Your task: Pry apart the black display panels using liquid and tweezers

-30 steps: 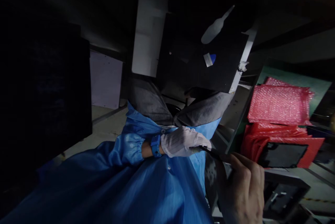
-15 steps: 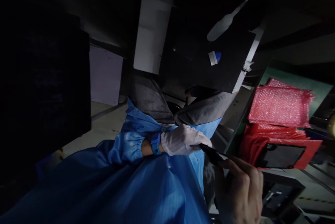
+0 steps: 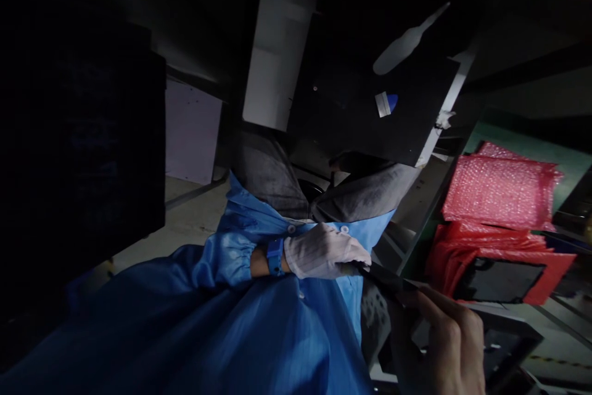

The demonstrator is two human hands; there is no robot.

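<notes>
My left hand (image 3: pixel 326 252), in a white striped glove, is closed on the near end of a thin dark flat piece (image 3: pixel 385 278). A blue band (image 3: pixel 275 256) circles that wrist. At the other end of the piece, my bare right hand (image 3: pixel 439 336) pinches it with fingers and thumb. The dark piece is seen almost edge-on, so its exact kind cannot be made out. It hangs in the air in front of my blue coat (image 3: pixel 259 333), above the lap side.
A black board (image 3: pixel 342 118) bears a white dropper-like bottle (image 3: pixel 402 50) and a small blue-and-silver piece (image 3: pixel 386 104). On the right, red bubble-wrap bags (image 3: pixel 504 188) lie on a green surface (image 3: pixel 573 164), with a dark panel (image 3: pixel 502 280) on the lower ones. A large dark box-like shape (image 3: pixel 83 154) stands left.
My right hand has shifted a little to the right and down, with the dark piece still between both hands. The left hand has barely moved. The view has shifted slightly.
</notes>
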